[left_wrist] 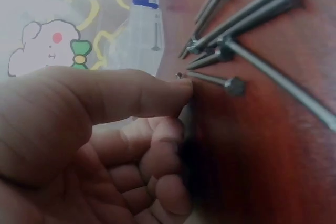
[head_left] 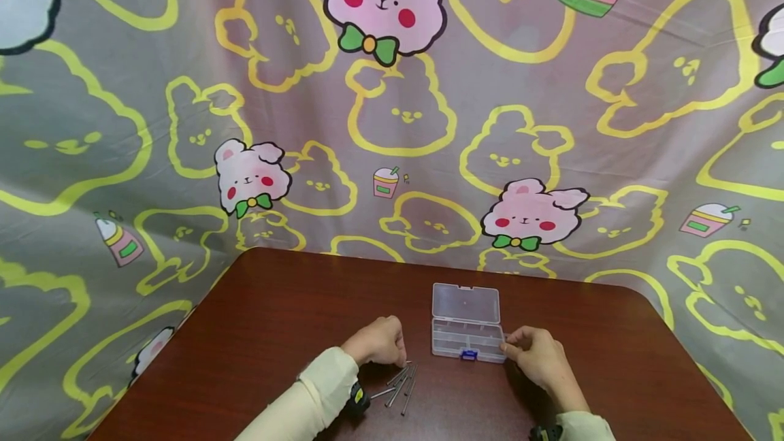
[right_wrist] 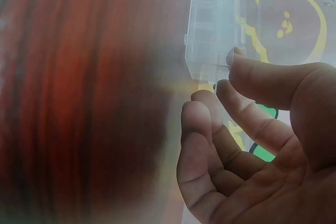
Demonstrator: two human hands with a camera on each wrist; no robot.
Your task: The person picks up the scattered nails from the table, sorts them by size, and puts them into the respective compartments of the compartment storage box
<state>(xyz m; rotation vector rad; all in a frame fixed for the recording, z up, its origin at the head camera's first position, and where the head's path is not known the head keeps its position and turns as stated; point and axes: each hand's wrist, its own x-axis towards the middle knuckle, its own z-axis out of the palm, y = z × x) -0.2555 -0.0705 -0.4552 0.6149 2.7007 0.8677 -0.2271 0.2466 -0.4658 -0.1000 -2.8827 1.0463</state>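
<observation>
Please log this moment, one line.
left hand: at slim silver metal fasteners, grip unclear | right hand: holds open clear rectangular plastic box

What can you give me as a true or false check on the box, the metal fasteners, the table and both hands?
1. The plastic box has its lid open. True.
2. A blue latch sits at the front of the box. True.
3. The right hand is at the box's right end. True.
4. The left hand holds the lid. False: it is low down beside the metal fasteners.
5. In the head view, the loose pile of fasteners lies right of the box. False: it lies to the left.
6. The table is white. False: it is reddish-brown.
</observation>
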